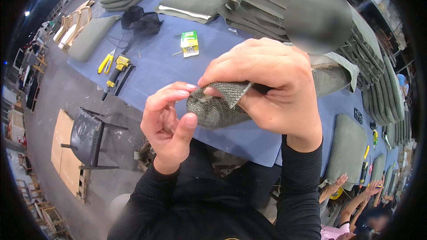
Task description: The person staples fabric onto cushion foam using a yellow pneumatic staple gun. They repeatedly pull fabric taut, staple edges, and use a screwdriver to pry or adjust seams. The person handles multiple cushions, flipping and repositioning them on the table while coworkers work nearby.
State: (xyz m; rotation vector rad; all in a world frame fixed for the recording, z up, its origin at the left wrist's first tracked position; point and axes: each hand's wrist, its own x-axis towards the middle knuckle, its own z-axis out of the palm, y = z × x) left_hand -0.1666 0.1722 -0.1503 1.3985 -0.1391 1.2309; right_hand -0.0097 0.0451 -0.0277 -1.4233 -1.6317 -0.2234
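A padded piece covered in grey-green woven fabric (pixel 218 114) is held up above the blue table (pixel 153 53). My left hand (pixel 165 126) grips its rounded near end, thumb below and fingertips on the upper edge. With the fingers closed, my right hand (pixel 280 84) pinches a folded flap of the covering (pixel 232 92) at the top edge. The piece runs on behind my right hand to the right, where a loose fabric edge (pixel 351 73) hangs off it. My right hand hides its middle.
A yellow-black staple gun (pixel 118 74), yellow-handled pliers (pixel 106 62), a green-yellow box (pixel 189 44) and black cloth (pixel 141 22) lie on the table. Stacked grey-green cushions (pixel 258 4) line the back and right. A black chair (pixel 87 135) lies on cardboard at left. Co-workers' hands (pixel 373 189) show lower right.
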